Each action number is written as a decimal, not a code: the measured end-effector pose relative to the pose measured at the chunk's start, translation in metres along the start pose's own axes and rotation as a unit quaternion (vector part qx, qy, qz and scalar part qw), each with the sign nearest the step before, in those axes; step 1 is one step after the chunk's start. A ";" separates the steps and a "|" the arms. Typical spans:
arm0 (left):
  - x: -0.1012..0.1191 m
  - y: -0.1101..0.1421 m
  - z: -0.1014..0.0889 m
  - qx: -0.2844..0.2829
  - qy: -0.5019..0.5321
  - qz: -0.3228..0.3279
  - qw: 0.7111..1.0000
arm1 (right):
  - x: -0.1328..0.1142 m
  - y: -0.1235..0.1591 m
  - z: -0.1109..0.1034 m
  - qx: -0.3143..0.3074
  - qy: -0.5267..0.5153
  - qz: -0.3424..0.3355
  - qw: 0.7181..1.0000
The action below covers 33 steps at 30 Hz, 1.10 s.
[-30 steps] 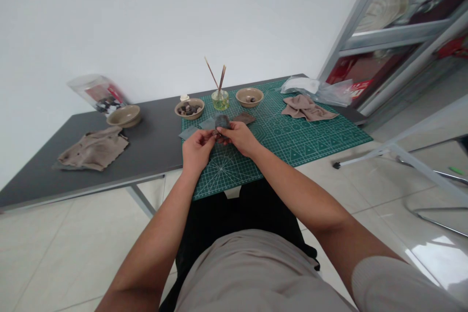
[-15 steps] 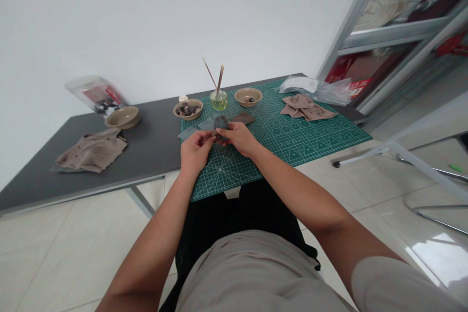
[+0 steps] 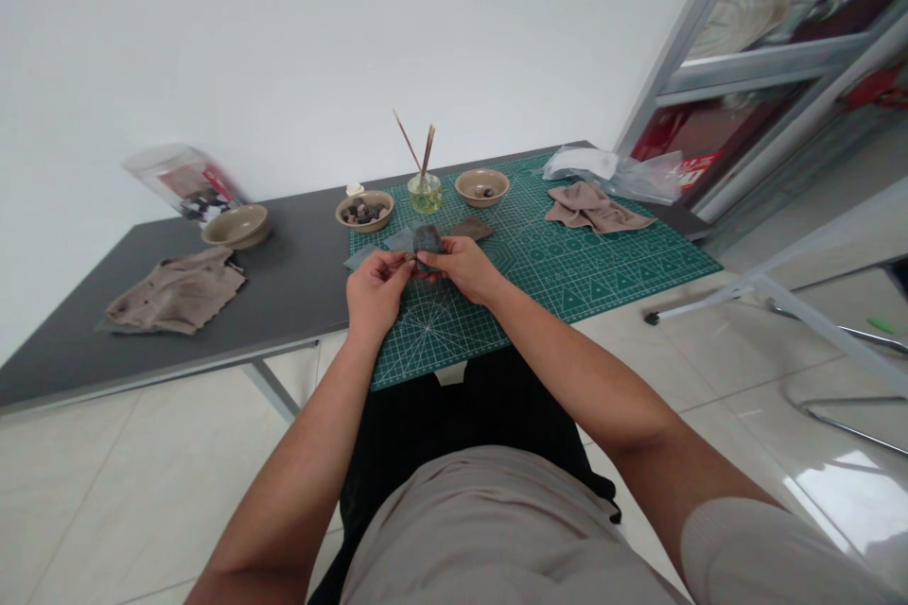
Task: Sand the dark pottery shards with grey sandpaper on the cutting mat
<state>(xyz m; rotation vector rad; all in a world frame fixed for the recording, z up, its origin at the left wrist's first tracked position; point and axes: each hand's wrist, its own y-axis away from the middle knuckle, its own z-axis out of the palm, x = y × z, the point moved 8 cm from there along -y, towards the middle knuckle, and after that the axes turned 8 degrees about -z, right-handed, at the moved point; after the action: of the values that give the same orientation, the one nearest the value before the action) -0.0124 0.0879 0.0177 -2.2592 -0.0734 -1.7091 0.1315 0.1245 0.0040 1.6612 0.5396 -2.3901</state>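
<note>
A dark grey stone (image 3: 427,239) sits between my two hands above the green cutting mat (image 3: 440,340). My right hand (image 3: 458,269) grips it from the right, and the fingertips of my left hand (image 3: 375,293) pinch its left side. Part of the stone is hidden by my fingers. Just beyond my hands lie grey sheets of abrasive paper (image 3: 397,241) and a flat brown piece (image 3: 472,229), both on the mat.
Beyond the hands stand a beige bowl of pebbles (image 3: 364,210), a glass jar holding thin sticks (image 3: 424,194), and a second bowl (image 3: 482,187). A tan cloth (image 3: 592,208) lies on the mat. The grey table (image 3: 284,284) carries another cloth (image 3: 177,295), a bowl (image 3: 236,226) and a transparent jar (image 3: 181,184).
Both hands stay on the stone. My left hand sits slightly further left, and the whole view has shifted a little.
</note>
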 end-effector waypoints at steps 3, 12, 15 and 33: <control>0.004 0.001 0.001 -0.006 -0.023 0.016 1.000 | -0.002 0.001 0.000 0.006 0.003 -0.003 1.000; 0.022 0.010 0.002 0.001 -0.081 0.054 0.995 | -0.004 0.001 -0.001 0.028 0.034 -0.011 0.999; 0.025 0.012 0.002 0.002 -0.080 0.056 0.995 | -0.004 0.001 -0.001 0.025 0.027 -0.019 0.999; 0.026 0.010 0.000 0.002 -0.088 0.067 0.994 | -0.005 0.001 -0.001 0.013 0.017 -0.020 1.000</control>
<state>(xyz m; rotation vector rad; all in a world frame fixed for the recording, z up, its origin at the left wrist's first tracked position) -0.0022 0.0743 0.0405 -2.3492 0.0354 -1.4394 0.1343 0.1236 0.0080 1.7211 0.5552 -2.4106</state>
